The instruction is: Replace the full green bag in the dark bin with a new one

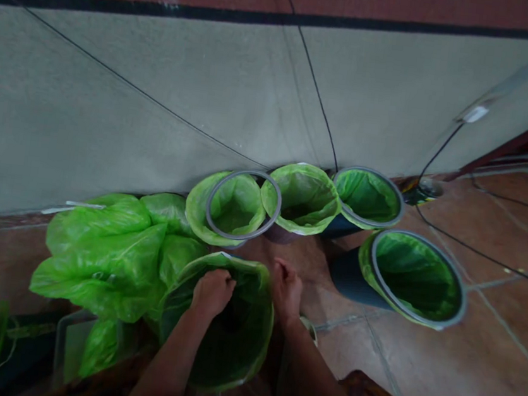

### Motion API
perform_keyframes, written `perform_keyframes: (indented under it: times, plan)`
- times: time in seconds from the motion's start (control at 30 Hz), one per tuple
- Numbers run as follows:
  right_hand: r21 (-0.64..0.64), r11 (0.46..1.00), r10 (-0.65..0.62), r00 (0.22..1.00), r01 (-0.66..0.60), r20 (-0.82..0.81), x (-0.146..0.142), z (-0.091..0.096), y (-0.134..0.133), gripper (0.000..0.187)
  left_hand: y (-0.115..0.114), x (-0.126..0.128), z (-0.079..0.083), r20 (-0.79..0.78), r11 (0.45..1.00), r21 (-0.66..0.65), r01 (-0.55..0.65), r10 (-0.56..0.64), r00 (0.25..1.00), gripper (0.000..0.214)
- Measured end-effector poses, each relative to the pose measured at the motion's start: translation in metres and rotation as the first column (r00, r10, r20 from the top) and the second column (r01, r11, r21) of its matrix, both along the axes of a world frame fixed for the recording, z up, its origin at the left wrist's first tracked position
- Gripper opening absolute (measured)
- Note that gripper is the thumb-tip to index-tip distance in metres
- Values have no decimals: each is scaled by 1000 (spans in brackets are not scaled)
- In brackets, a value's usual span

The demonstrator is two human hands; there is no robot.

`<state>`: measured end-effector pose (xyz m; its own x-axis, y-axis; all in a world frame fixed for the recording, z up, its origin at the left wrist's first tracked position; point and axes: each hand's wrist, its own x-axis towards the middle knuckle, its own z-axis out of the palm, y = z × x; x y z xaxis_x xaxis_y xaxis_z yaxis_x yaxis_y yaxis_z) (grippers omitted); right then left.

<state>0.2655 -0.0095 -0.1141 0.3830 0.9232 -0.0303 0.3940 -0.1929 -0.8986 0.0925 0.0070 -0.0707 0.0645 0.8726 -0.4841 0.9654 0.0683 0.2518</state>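
A bin with a green bag liner (pixel 255 337) stands right before me, the liner folded out over its rim. My left hand (pixel 214 291) is inside the mouth of this bin, closed in a fist near the back of the rim. What it holds, if anything, is hidden. Just outside the right edge of the same bin is my right hand (pixel 286 289), its fingers curled beside the liner. Whether they pinch the liner cannot be made out. A loose grey ring (pixel 210 199) rests over another lined bin (pixel 191 209) behind.
More lined bins stand along the wall: one (pixel 302 175) without a ring, one (pixel 401 207) with a grey ring. Another ringed bin (pixel 354 281) is at right. Bulging green bags (pixel 110 250) lie left. A black cable (pixel 477 248) crosses the tiled floor.
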Motion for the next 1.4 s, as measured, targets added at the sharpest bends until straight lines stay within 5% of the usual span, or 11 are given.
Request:
perform_keyframes:
  times: [0.13,0.23,0.4,0.53,0.8,1.03,1.13,1.27,1.4]
  plan:
    - [4,994,109,994,-110,6,-12,-2,-12,28,11,0,0,242,931,360,61,-156,958,25]
    - [-47,983,181,982,-179,61,-22,-9,-19,29,21,-4,-13,250,865,462,197,-340,906,30]
    - [-136,965,246,956,-225,158,-28,-26,-38,49,41,-26,-36,142,870,396,294,-374,916,35]
    - [-63,971,238,948,-230,211,-25,-36,-58,51,53,-44,-43,231,896,286,339,-408,883,41]
    - [-6,970,238,937,-245,257,-25,-30,-73,47,75,-50,-38,352,978,64,198,-208,913,37]
    - [71,990,95,955,-119,280,-10,-4,-41,37,62,-42,-27,259,964,264,-17,-54,964,35]
    - [100,953,247,923,-287,296,-13,5,-6,31,47,-36,-25,335,908,418,32,-187,923,28]
    - [-169,825,563,753,-540,340,-27,2,22,39,41,-31,-33,292,876,430,217,-362,885,27]
    - [-467,765,619,706,-444,343,-29,-9,23,43,50,-34,-40,210,909,318,269,-345,915,32]
